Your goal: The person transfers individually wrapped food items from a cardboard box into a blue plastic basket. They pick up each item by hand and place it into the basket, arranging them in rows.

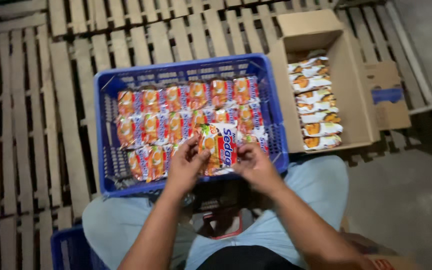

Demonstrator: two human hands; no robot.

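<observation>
Both hands gripped one packet: the left hand pinched its left edge, the right hand its right. It stood upright, long axis pointing away, over the near edge of the blue crate of packed rows; a box sat to the right.

**What the view leaves hidden or unclear**

The whole picture is motion-blurred. A second blue plastic crate at bottom left is cut off by the frame's edge. The left hand and right hand cover the sides of the orange-and-white snack packet and the packets beneath it. The open brown cardboard box hides its packets' lower ends; an orange-brown object at the bottom right corner is cropped.
</observation>
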